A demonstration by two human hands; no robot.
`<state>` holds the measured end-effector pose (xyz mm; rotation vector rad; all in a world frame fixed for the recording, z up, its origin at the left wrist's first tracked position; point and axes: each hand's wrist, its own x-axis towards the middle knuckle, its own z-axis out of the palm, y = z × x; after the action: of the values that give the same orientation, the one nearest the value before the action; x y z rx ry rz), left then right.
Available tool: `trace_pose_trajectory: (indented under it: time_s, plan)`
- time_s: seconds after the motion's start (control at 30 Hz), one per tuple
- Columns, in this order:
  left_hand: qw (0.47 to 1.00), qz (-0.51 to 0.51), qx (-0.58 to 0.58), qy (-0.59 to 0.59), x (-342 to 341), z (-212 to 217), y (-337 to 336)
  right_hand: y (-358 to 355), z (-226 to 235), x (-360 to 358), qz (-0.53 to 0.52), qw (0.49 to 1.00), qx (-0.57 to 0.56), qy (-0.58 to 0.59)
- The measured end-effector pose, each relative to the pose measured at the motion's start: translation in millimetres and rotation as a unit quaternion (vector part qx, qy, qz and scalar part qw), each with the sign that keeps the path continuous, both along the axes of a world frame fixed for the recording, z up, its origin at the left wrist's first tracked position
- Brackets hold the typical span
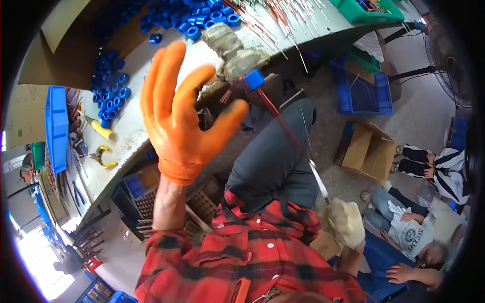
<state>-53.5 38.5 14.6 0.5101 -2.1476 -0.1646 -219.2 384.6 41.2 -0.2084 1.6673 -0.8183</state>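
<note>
My left hand [179, 116], in an orange rubber-coated glove, is raised over the bench edge with fingers stretched and thumb apart, holding nothing. At the lower right, my right hand [346, 222], in a pale cloth glove, is closed round a long thin tool with a white handle [318, 179]. Its slim shaft points up past my knee. A small blue square part [254, 79] with red wires [269, 102] trailing from it is at the bench edge, beside a worn, layered block [237, 55]. My fingers do not touch that part.
Many blue ring-shaped parts [193, 32] and thin wires [283, 20] lie on the bench [132, 113]. Yellow-handled pliers [104, 156] and a yellow-handled tool [103, 130] are at left. A cardboard box [366, 151], blue crate [364, 96], fan [444, 65] and seated people are at right.
</note>
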Motion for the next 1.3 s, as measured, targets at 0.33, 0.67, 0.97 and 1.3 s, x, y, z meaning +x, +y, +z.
trace_pose_trajectory:
  time_s: [0.33, 0.67, 0.97, 1.3]
  plan:
    - [0.943, -0.078, -0.320, 0.042, -27.1, 56.5, -23.6, -49.5, 9.3, 6.2, 0.102, 0.941, -0.081, 0.312]
    - [0.870, -0.129, 0.465, 0.100, -53.6, 18.0, -58.0, -168.1, -5.8, 16.2, 0.086, 0.830, -0.232, 0.500]
    - [0.770, -0.150, 0.522, 0.334, -55.1, -3.7, -53.0, -130.1, -12.7, 18.9, -0.021, 0.981, -0.128, -0.147]
    - [0.828, -0.084, 0.454, 0.318, -50.3, 1.3, -30.7, -20.2, -19.1, 3.2, 0.008, 0.995, -0.028, 0.094]
